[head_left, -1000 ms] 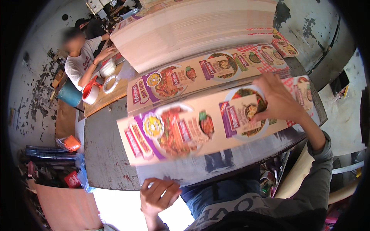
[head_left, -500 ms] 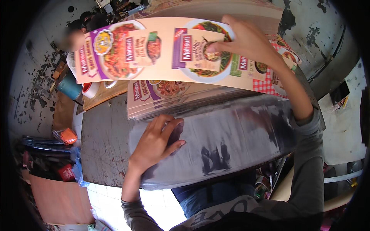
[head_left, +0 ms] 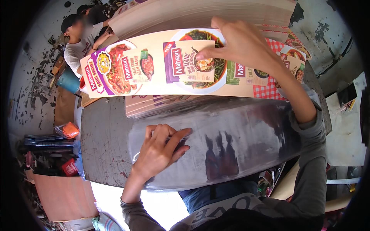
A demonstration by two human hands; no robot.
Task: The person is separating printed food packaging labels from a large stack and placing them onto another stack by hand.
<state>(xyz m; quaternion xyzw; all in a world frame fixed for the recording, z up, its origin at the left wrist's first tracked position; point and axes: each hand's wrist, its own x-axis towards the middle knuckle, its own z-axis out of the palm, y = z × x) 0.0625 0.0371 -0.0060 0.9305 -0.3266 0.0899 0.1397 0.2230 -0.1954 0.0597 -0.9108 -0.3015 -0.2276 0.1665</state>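
Note:
My right hand (head_left: 243, 48) grips the upper edge of a long printed cardboard strip (head_left: 157, 61), thumb on its face and fingers behind. The strip is cream, with food pictures, purple patches and a red checked end. It is held up, tilted, over a stack of similar printed strips (head_left: 137, 109) that it partly hides. My left hand (head_left: 156, 152) rests on a pile of clear glossy plastic sheets (head_left: 258, 134) nearer to me. Its fingers are loosely bent, thumb and index finger apart, with nothing seen between them.
A grey worn table (head_left: 102, 142) bears the piles. Behind stands a tall stack of cardboard (head_left: 200, 17). A co-worker (head_left: 81, 42) sits at the far left, near a teal bucket (head_left: 69, 81). An orange bundle (head_left: 70, 130) lies left of the table.
The printed strip has come down and toward me, turning its face more to view. My left hand has shifted slightly right and nearer on the plastic. The co-worker now shows more fully.

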